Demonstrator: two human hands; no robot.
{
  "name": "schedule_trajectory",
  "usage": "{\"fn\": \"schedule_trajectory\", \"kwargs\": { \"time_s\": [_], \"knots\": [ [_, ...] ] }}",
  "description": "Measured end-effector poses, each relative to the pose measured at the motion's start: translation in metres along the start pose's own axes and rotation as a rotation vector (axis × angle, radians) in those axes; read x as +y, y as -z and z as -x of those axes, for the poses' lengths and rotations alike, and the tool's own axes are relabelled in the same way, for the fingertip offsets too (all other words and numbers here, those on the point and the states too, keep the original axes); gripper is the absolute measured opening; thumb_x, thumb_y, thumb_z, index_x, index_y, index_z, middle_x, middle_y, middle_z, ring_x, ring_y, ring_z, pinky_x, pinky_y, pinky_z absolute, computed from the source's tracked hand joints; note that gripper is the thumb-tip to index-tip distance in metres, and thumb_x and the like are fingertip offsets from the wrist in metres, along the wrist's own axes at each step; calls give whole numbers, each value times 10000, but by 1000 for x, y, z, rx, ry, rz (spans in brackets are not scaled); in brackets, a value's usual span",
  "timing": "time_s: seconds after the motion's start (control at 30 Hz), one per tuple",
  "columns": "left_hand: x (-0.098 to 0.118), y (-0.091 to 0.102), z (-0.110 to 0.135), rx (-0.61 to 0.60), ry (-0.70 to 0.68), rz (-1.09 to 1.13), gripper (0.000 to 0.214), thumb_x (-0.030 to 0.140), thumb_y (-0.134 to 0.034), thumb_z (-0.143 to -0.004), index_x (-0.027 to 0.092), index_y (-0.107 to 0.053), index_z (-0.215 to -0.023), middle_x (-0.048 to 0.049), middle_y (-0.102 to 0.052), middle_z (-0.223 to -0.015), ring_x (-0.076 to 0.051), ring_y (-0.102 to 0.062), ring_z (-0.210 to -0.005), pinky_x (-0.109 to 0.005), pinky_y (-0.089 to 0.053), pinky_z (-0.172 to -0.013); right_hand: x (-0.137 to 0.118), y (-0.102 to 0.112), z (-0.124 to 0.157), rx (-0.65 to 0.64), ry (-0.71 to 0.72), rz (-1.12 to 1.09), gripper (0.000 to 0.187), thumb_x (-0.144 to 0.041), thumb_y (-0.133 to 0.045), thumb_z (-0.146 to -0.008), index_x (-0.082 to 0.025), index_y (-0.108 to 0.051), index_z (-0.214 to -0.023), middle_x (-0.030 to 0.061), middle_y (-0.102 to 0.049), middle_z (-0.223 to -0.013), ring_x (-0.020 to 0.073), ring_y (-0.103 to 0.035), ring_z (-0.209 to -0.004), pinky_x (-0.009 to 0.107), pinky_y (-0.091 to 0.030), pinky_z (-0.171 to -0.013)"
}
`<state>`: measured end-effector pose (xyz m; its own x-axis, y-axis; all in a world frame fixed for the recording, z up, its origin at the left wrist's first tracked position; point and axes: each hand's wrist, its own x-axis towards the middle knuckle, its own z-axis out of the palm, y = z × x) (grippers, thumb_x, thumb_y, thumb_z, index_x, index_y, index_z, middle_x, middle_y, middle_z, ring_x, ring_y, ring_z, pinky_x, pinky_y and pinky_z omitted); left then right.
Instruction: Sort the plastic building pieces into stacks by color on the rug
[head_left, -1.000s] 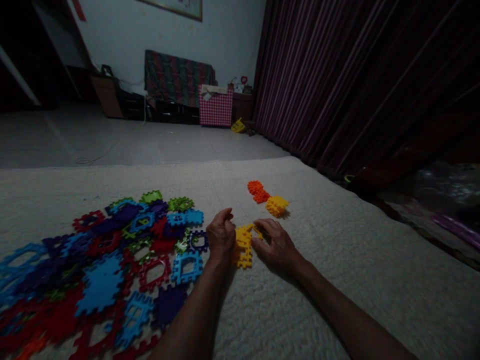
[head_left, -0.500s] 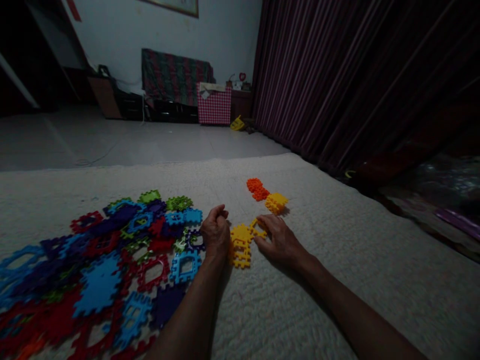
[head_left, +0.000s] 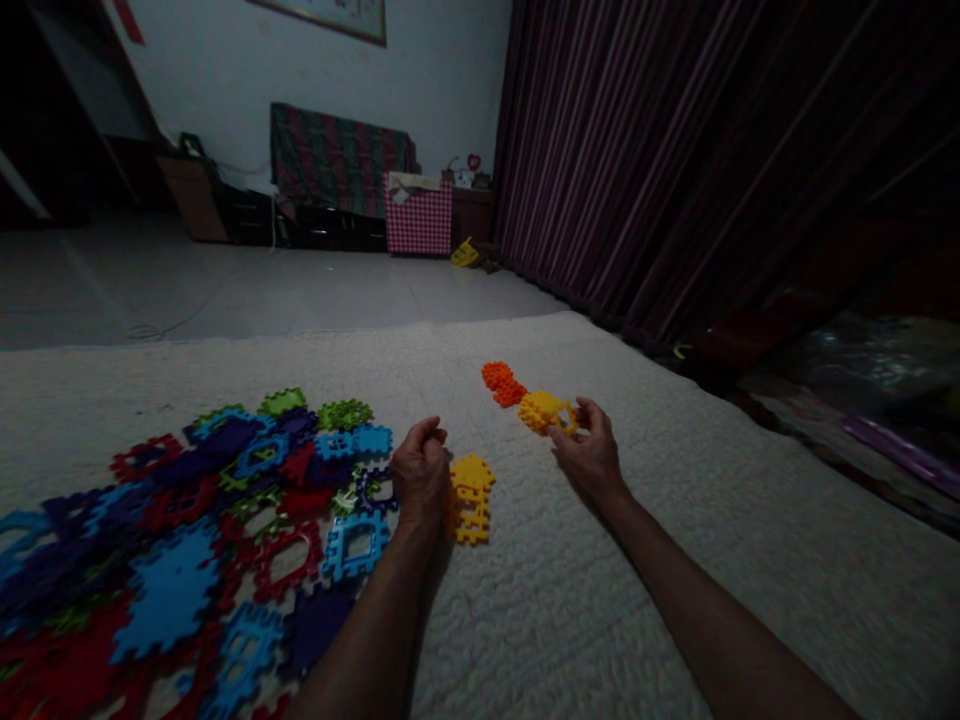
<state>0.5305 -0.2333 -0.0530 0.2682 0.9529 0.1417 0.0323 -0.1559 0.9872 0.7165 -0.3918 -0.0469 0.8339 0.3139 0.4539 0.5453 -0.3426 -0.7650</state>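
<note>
My left hand (head_left: 421, 475) rests on its edge with curled fingers, between the mixed pile and several yellow interlocking tiles (head_left: 471, 500). Those tiles lie against its palm side; the inside of the hand is hidden. Farther to the right, my right hand (head_left: 592, 452) pinches a yellow frame-shaped tile (head_left: 568, 417) between thumb and fingers. This tile is at the right side of a stack of yellow tiles (head_left: 537, 410), and I cannot tell whether it touches the stack. Orange interlocking tiles (head_left: 502, 382) lie just left of and beyond that stack.
A large pile of red, blue, purple and green interlocking tiles (head_left: 172, 585) spreads over the left of the pale quilted cover (head_left: 525, 620). Past its far edge is a tiled floor (head_left: 337, 290) with low furniture at the wall. A dark curtain (head_left: 615, 150) hangs at the right.
My right hand has moved away and to the right, carrying the yellow frame tile from the nearer yellow tiles to the yellow stack. My left hand keeps its place beside the nearer tiles.
</note>
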Motion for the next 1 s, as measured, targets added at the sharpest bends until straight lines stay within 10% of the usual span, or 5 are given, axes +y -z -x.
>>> {"fn": "schedule_trajectory", "kwargs": {
  "time_s": [0.67,0.87,1.0],
  "knots": [
    [9,1,5,-4,-29,-43,338,202,-488,-773,185,-745,-992,-48,-763,-846,-198,-720,-832,-314,-568,-775,-9,5,4,22,-7,75,662,-461,-664,-720,-164,-526,-1295,140,-540,-1184,264,-605,-1015,422,-557,-857],
    [10,1,6,-5,-29,-39,332,209,-481,-783,192,-746,-982,-42,-764,-847,-196,-719,-826,-310,-567,-766,-35,18,30,-146,266,108,567,-434,-638,-777,-195,-524,-1278,146,-532,-1245,288,-551,-1156,443,-545,-893],
    [8,-1,5,-2,-3,-23,332,201,-486,-771,200,-747,-977,-42,-763,-854,-198,-719,-828,-305,-567,-751,-40,3,-2,-110,380,217,578,-420,-658,-765,-165,-535,-1269,181,-513,-1331,314,-469,-1289,509,-387,-1101]
  ]
}}
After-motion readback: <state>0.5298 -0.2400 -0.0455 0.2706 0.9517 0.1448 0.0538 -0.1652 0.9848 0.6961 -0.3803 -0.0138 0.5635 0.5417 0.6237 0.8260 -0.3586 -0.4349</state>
